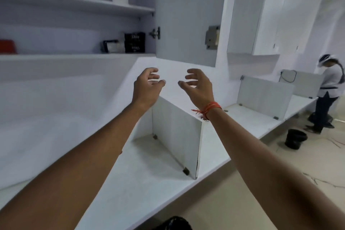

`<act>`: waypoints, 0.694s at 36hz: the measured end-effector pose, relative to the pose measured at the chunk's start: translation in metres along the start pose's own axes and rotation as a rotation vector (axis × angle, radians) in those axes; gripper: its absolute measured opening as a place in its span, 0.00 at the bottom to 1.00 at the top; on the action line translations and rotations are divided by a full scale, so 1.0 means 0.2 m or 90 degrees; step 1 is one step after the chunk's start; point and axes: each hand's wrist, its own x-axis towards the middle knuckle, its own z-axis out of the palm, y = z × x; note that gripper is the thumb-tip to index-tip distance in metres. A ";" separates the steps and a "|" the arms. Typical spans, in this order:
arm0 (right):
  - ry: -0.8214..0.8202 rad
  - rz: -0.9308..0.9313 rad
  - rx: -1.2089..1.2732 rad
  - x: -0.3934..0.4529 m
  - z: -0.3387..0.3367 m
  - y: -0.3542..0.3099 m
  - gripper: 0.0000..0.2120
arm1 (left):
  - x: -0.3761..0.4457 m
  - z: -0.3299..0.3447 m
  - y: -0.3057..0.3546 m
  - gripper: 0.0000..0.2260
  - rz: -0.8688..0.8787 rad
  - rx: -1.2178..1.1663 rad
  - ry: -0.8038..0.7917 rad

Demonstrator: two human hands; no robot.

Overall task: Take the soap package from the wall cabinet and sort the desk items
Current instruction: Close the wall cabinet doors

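The wall cabinet [78, 58] stands open above the desk. On its lower shelf, at the right end, sits a stack of dark soap packages [134, 42] with white lettering, and a smaller dark-edged pack [112, 46] lies just left of it. My left hand [147, 86] and my right hand [198, 86] are raised side by side below that shelf, palms facing each other, fingers spread and curled, holding nothing. A red thread circles my right wrist.
The open cabinet door [186, 15] hangs right above my hands. A white desk [141, 177] with upright dividers [177, 136] runs below. A red object [7, 46] lies at the shelf's left. Another person [328, 89] stands far right beside a black bucket [295, 138].
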 end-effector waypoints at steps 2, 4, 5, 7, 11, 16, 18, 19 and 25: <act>0.013 -0.025 -0.006 0.05 -0.06 -0.04 0.20 | 0.03 0.04 0.06 0.17 0.021 -0.004 0.003; 0.030 -0.048 -0.018 0.10 -0.12 -0.06 0.20 | 0.05 0.09 0.11 0.18 0.038 -0.001 0.004; 0.044 -0.057 -0.024 0.12 -0.15 -0.06 0.20 | 0.06 0.12 0.13 0.18 0.048 0.006 0.001; 0.089 -0.072 -0.027 0.18 -0.22 -0.05 0.21 | 0.07 0.18 0.17 0.20 0.074 0.027 -0.007; 0.127 0.001 -0.059 0.32 -0.34 0.03 0.24 | 0.10 0.28 0.24 0.22 0.111 0.059 -0.030; 0.039 0.107 -0.083 0.47 -0.39 0.14 0.27 | 0.15 0.42 0.29 0.24 0.145 0.101 -0.049; 0.001 0.122 -0.079 0.50 -0.38 0.18 0.20 | 0.17 0.47 0.30 0.25 0.164 0.149 -0.050; -0.013 0.124 -0.084 0.50 -0.37 0.19 0.16 | 0.18 0.48 0.29 0.25 0.176 0.177 -0.054; 0.060 0.077 0.023 0.47 -0.33 0.22 0.10 | 0.24 0.55 0.23 0.27 0.208 0.253 -0.036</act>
